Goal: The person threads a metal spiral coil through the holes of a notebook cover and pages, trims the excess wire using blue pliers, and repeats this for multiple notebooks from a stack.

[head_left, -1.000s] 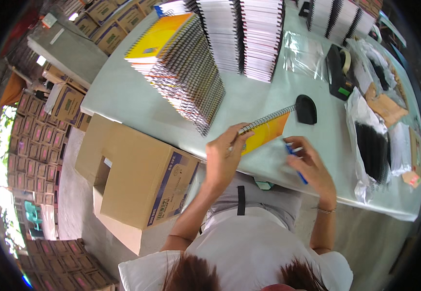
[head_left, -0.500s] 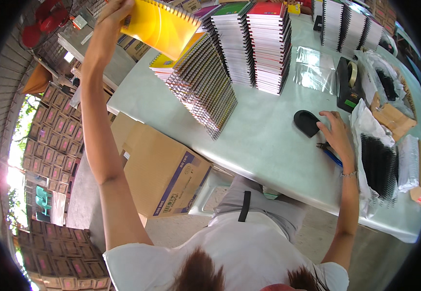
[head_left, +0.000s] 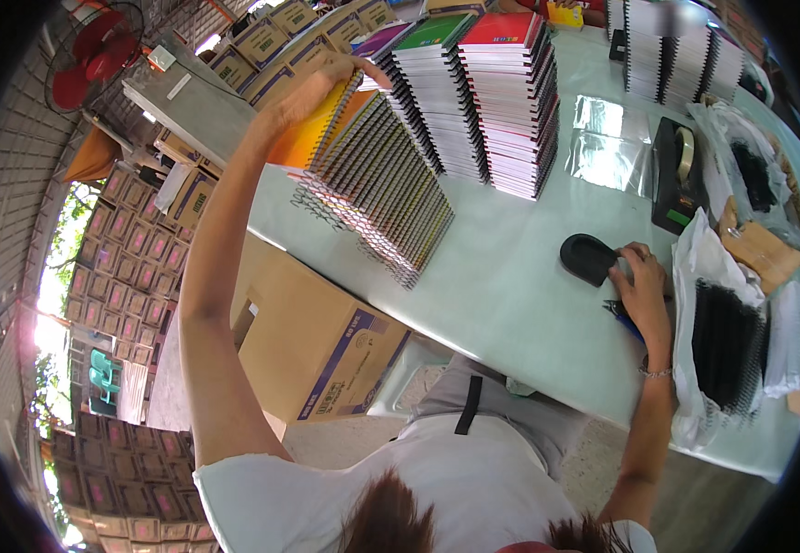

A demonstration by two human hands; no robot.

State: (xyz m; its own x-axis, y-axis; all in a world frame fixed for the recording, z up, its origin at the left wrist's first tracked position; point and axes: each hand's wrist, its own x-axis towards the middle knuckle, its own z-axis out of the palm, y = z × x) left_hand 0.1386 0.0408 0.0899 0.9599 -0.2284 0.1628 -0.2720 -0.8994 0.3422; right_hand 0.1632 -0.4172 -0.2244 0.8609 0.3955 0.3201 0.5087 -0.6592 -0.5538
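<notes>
My left hand (head_left: 324, 85) grips a yellow spiral notebook (head_left: 306, 136) at its upper edge, on top of a tall, leaning stack of spiral notebooks (head_left: 391, 189). Its fingers reach over the wire binding toward the neighbouring stacks. On the table, my right hand (head_left: 641, 286) rests with loosely bent, parted fingers and holds nothing that I can see. Beside its fingertips lies a black rounded object (head_left: 588, 259), whose kind I cannot make out. Blue-handled pliers (head_left: 623, 318) lie partly under that hand.
Purple, green and red notebook stacks (head_left: 508, 111) stand behind the yellow one. Clear plastic sleeves (head_left: 610, 147), a black tape dispenser (head_left: 676, 175) and bags of black binding coils (head_left: 727, 341) lie to the right. Below the table's left edge is an open cardboard box (head_left: 312, 336).
My left hand has brought the yellow notebook down and right onto the leaning stack. My right hand stays by the black object, its fingers now more bent. The view has shifted slightly.
</notes>
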